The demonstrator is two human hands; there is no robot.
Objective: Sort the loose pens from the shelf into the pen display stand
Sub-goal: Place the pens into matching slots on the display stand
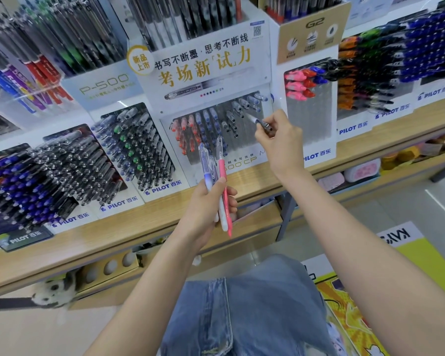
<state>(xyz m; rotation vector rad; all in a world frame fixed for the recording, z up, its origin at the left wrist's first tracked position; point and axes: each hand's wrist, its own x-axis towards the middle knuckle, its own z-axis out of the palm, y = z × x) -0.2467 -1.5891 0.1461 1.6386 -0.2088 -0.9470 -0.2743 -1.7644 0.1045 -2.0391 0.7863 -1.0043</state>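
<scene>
A white pen display stand [244, 164] sits on the wooden shelf, its slots holding red, blue and black capped pens. My left hand [206, 209] grips a small bunch of loose pens in front of the stand: a pink pen [224, 199], a white pen [222, 217] and a blue-grip clear pen [206, 165], all pointing up. My right hand [280, 140] pinches a single pen [261, 123] with a clear cap. Its tip points at the stand's right-hand slots, just in front of them.
More stands of pens fill the shelf [129, 232]: black and green ones [129, 150] on the left, a pink and red rack [308, 104] on the right. Lower shelves hold boxes. Below me are jeans and a yellow floor poster [350, 304].
</scene>
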